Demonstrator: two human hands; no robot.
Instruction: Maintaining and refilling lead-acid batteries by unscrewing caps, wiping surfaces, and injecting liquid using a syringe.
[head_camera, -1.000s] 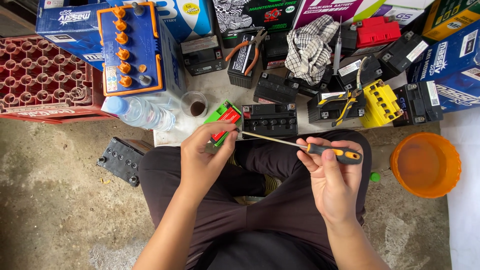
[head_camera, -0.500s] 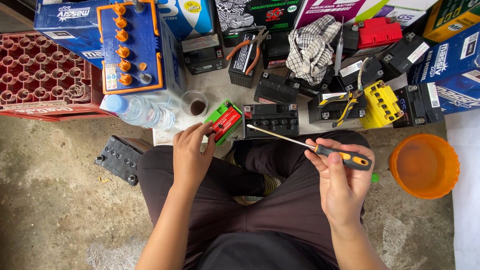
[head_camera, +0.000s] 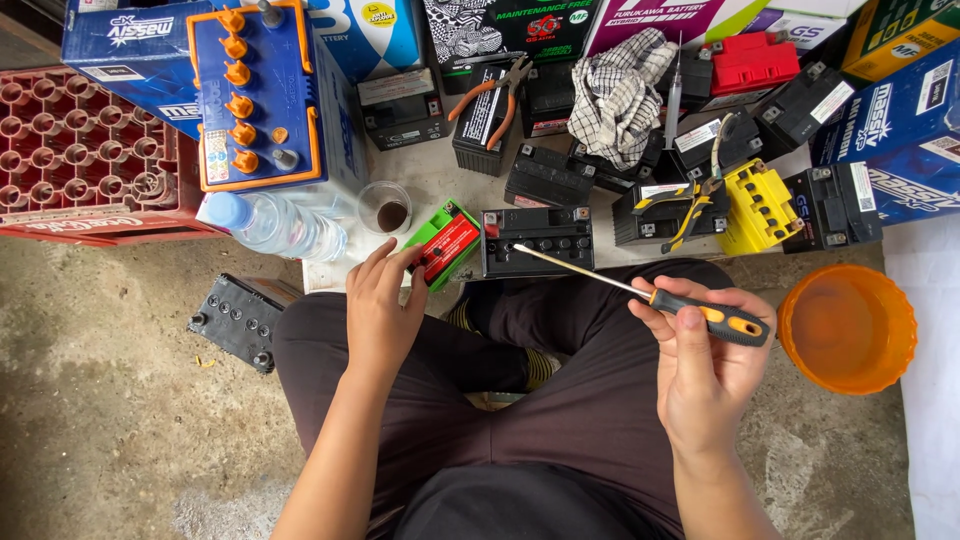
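My left hand (head_camera: 383, 308) reaches forward over my left knee, and its fingertips touch a small green and red box (head_camera: 443, 243) lying by the table's front edge. My right hand (head_camera: 703, 362) grips a screwdriver (head_camera: 650, 296) by its black and orange handle. The thin shaft points left and up, its tip just over a small black battery (head_camera: 538, 240) that stands right of the box. I sit cross-legged in dark trousers on a concrete floor.
A blue battery with orange caps (head_camera: 258, 92), a water bottle (head_camera: 272, 222), a small cup (head_camera: 386, 206), several black batteries, pliers (head_camera: 492, 95), a checked cloth (head_camera: 620, 95), a yellow part (head_camera: 757, 207). A red crate (head_camera: 80, 160) stands left, an orange bowl (head_camera: 846, 328) right, a black battery (head_camera: 235, 318) on the floor.
My left hand has let go of the screwdriver shaft and moved forward to the green and red box. My right hand drifted right with the screwdriver.
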